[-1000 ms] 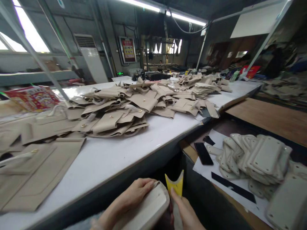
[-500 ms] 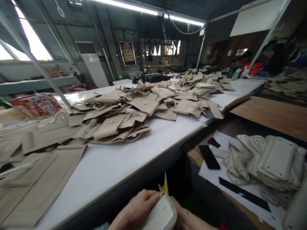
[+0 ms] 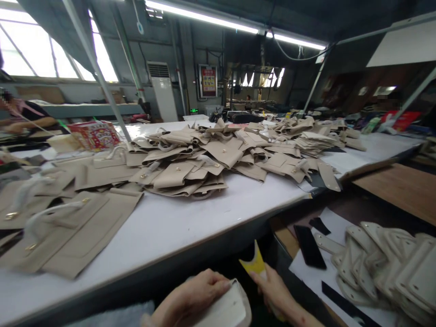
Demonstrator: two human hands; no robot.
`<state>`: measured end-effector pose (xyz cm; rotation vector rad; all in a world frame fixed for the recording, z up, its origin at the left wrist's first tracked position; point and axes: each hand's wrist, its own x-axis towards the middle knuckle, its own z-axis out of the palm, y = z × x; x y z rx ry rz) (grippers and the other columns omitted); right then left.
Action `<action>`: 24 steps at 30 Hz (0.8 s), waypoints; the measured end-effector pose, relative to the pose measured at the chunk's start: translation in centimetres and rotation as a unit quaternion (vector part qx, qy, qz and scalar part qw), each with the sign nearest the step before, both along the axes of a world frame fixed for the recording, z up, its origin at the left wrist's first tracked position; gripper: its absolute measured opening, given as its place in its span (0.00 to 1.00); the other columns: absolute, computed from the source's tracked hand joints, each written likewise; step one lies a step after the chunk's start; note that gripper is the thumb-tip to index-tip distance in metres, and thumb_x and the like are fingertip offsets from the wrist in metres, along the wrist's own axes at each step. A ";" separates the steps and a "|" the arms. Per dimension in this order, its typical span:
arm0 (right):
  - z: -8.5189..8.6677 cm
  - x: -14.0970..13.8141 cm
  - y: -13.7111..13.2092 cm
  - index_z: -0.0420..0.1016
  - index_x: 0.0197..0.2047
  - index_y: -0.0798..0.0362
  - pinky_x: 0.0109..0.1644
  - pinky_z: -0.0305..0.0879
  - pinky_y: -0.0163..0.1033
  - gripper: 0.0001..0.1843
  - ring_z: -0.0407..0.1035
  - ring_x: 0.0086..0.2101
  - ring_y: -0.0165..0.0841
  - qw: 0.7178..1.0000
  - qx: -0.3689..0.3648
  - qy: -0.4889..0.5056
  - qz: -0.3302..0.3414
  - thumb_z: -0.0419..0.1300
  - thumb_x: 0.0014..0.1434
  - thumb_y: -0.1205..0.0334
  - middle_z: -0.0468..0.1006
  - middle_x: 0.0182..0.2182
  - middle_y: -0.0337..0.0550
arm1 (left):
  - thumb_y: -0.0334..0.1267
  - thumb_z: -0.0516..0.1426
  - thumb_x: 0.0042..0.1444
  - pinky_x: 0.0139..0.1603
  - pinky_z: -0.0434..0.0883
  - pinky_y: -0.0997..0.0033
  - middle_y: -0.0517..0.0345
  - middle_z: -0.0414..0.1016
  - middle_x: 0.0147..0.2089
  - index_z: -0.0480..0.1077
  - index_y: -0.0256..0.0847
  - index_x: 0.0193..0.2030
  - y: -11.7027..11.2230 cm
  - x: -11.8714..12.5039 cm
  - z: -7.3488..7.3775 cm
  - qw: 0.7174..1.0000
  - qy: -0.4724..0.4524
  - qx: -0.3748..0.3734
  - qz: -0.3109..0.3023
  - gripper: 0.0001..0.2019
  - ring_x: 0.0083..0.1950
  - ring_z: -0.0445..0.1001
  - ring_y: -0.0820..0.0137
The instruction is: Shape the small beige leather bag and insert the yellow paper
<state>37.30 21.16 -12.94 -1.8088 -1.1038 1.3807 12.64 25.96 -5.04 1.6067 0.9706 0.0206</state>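
Left hand (image 3: pixel 190 297) clasps a cream rounded panel (image 3: pixel 226 311) (smooth, stitched edge); right hand (image 3: pixel 277 293) pinches a yellow scraper (image 3: pixel 255 263).

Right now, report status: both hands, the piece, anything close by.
Left hand grips cream padded piece below the table edge. Right hand pinches yellow tool, beside the piece. Stack of cream pieces to the right.

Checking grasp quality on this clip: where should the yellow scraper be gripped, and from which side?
By its lower end, from below and to the right, as the right hand grips it now. The yellow scraper points its notched tip upward, and the white panel lies to its left.
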 end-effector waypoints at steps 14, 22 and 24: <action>8.1 1.1 6.9 0.71 0.21 0.55 0.29 0.42 0.38 0.28 0.58 0.22 0.26 0.826 0.254 -0.328 0.380 0.49 0.67 0.48 0.70 0.19 0.38 | 0.46 0.65 0.47 0.33 0.66 0.74 0.57 0.78 0.39 0.51 0.40 0.72 0.2 0.3 -2.2 0.993 -0.006 -0.009 0.118 0.47 0.36 0.72 0.68; 9.6 -1.2 9.1 0.74 0.24 0.53 0.29 0.39 0.42 0.30 0.70 0.25 0.31 0.658 0.388 -0.407 0.500 0.45 0.70 0.46 0.79 0.24 0.43 | 0.40 0.62 0.50 0.29 0.58 0.77 0.66 0.71 0.32 0.72 0.48 0.55 0.1 0.9 0.7 0.994 -0.048 0.043 0.087 0.23 0.30 0.61 0.75; 9.5 -1.3 9.2 0.74 0.24 0.53 0.29 0.39 0.42 0.30 0.71 0.25 0.31 0.645 0.396 -0.416 0.504 0.45 0.70 0.47 0.79 0.24 0.42 | 0.39 0.60 0.51 0.29 0.56 0.77 0.67 0.68 0.31 0.76 0.47 0.48 0.0 1.2 1.6 0.995 -0.041 0.052 0.078 0.16 0.30 0.59 0.75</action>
